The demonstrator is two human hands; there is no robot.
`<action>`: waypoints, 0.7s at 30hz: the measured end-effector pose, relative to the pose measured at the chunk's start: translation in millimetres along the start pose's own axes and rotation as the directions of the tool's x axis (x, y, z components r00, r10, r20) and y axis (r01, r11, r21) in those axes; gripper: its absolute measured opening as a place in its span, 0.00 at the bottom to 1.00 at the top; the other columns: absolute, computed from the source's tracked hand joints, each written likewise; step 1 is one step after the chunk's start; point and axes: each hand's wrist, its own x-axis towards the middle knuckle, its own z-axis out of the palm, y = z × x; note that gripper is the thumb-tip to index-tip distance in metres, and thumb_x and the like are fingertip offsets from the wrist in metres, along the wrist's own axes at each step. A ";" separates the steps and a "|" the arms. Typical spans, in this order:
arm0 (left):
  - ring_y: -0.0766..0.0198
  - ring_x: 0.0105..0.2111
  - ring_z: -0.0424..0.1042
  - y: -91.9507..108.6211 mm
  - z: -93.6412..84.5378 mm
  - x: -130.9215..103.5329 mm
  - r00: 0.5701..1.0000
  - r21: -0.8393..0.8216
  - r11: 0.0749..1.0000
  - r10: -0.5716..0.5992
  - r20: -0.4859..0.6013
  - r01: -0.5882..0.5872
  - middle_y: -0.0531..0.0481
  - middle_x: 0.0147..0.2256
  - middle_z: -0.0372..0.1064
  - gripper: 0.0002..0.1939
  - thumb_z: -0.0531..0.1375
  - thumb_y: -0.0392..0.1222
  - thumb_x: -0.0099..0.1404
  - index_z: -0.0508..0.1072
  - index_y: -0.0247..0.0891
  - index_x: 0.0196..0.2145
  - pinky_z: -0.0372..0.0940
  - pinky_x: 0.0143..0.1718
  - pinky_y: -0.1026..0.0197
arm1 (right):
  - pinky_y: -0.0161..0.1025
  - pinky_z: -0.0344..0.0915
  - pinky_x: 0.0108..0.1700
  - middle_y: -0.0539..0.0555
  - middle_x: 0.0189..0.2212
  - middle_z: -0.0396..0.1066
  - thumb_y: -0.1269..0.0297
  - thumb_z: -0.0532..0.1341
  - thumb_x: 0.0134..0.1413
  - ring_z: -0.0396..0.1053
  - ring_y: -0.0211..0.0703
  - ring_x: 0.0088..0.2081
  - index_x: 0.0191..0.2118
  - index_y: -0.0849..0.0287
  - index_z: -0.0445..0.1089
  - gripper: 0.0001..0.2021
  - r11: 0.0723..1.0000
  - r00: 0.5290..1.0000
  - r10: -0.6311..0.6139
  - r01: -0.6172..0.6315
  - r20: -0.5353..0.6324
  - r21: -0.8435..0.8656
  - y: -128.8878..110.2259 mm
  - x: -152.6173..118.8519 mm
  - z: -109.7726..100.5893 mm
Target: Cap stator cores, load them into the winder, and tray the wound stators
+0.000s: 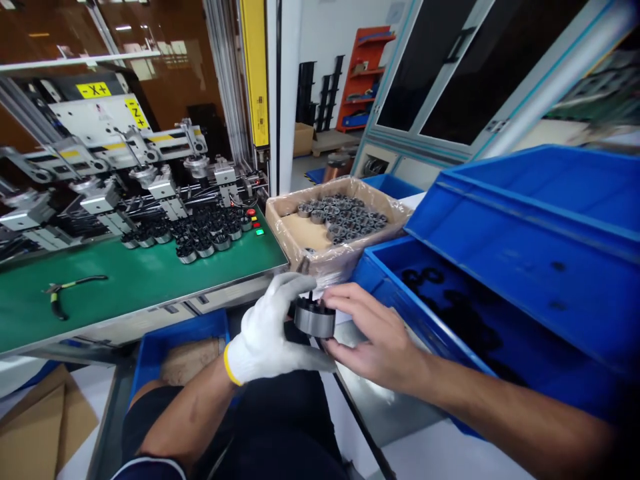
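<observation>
Between my two hands is a motor stator (315, 321), a short grey steel ring with black plastic on its top and bottom. My left hand (270, 333), in a white glove with a yellow cuff, curls around its left side with the thumb underneath. From the right, my bare right hand (375, 333) grips it with fingers at the top edge and thumb near the bottom. The stator is held upright above my lap. Similar stators with black tops (205, 233) are grouped on the green worktable (135, 280). Palms and some fingertips are hidden.
A plastic-lined carton (325, 257) holds many grey rings. Blue bins (500, 200) stand stacked at the right, the lower one with black rings (431, 275) inside. Cutting pliers (63, 293) lie on the worktable before a machine with metal clamps (167, 190). Another blue bin (150, 347) sits below.
</observation>
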 end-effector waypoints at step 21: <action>0.52 0.44 0.79 -5.6 1.9 -3.4 0.970 0.363 0.902 0.242 0.028 -0.235 0.40 0.47 0.77 0.32 0.64 0.64 0.62 0.73 0.40 0.55 0.75 0.43 0.54 | 0.36 0.74 0.49 0.58 0.45 0.72 0.78 0.59 0.58 0.74 0.44 0.46 0.59 0.59 0.65 0.23 1.000 0.989 0.025 -0.022 0.145 -0.022 -5.3 -2.3 -1.2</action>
